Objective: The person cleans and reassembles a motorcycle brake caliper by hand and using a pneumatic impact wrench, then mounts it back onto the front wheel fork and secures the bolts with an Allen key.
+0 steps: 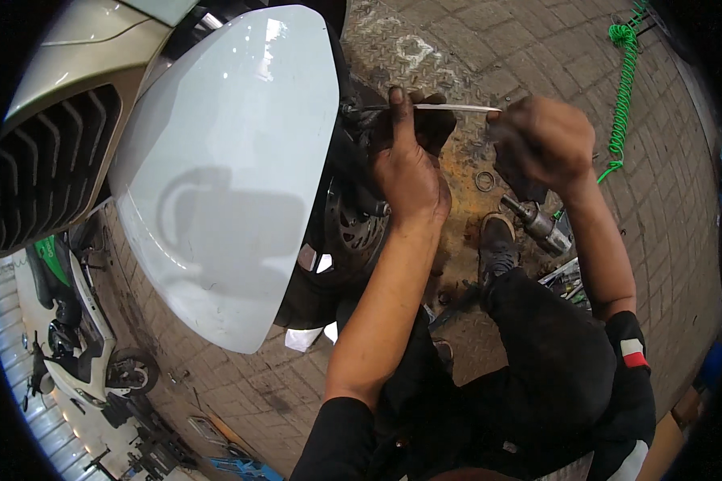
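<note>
A long, thin, pale metal rod stretches level between my hands. Its left end runs toward a dark fitting beside the white body panel, and I cannot make out its kind. My left hand is closed around the rod near that fitting, thumb raised across it and the other fingers dark and partly hidden. At the rod's other end, my right hand is curled into a blurred fist on it. Below my left hand is a wheel with a brake disc, partly covered by the panel and my forearm.
An impact wrench lies by my shoe, close to a metal ring on the stained plate. A coiled green air hose runs along the right. Another scooter stands lower left.
</note>
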`<state>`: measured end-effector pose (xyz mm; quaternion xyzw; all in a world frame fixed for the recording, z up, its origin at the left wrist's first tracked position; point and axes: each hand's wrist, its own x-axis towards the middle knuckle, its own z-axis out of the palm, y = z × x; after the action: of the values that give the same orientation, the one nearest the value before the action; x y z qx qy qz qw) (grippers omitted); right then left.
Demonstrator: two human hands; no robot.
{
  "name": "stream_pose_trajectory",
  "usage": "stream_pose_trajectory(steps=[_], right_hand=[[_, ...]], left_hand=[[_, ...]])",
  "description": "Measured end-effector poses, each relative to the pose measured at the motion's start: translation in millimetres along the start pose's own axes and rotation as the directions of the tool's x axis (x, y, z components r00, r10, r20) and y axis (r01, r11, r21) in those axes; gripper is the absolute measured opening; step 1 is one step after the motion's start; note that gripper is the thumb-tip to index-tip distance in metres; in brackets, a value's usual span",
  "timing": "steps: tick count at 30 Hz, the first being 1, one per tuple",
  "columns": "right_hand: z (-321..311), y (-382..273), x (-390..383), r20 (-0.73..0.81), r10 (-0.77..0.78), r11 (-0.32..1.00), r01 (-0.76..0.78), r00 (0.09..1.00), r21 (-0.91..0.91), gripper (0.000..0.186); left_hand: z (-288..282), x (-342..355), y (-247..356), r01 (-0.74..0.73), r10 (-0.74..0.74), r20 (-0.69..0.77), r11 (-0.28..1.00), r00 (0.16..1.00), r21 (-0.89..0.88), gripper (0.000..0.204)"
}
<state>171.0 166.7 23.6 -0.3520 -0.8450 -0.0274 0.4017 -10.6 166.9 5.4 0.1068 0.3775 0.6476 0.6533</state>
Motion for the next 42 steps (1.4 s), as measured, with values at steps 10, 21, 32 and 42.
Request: stream_pose_trajectory(steps=[10,21,32,42], right_hand=[[-0.9,5.1,5.1,-0.020,-0.098,0.995,0.098,0.995,0.000,0.039],[12.9,1.0,-1.7,0.341,0.632,0.433,-0.682,0.696,0.589,0.036],[-2.9,-11.0,5.8,0.273,0.506,0.797,-0.564,0.818,0.215,0.042],[8.3,4.3,1.5,0.789,0.506,-0.336,-0.762,0.349,0.553,0.047]], left_hand=[[0.5,-4.9,-2.8,0.041,-0.042,0.004,0.997,0.999,0.059,0.028],[2.0,-7.9,-12.8,-0.105,0.104,0.045,0.994,0.994,0.031,0.018],[5.8,-6.2,-6.1,-0.084,0.093,-0.063,0.988,0.994,0.131,0.020],[-2.1,0.5,-6.7,-0.063,0.067,-0.026,0.989,0.997,0.131,0.021]])
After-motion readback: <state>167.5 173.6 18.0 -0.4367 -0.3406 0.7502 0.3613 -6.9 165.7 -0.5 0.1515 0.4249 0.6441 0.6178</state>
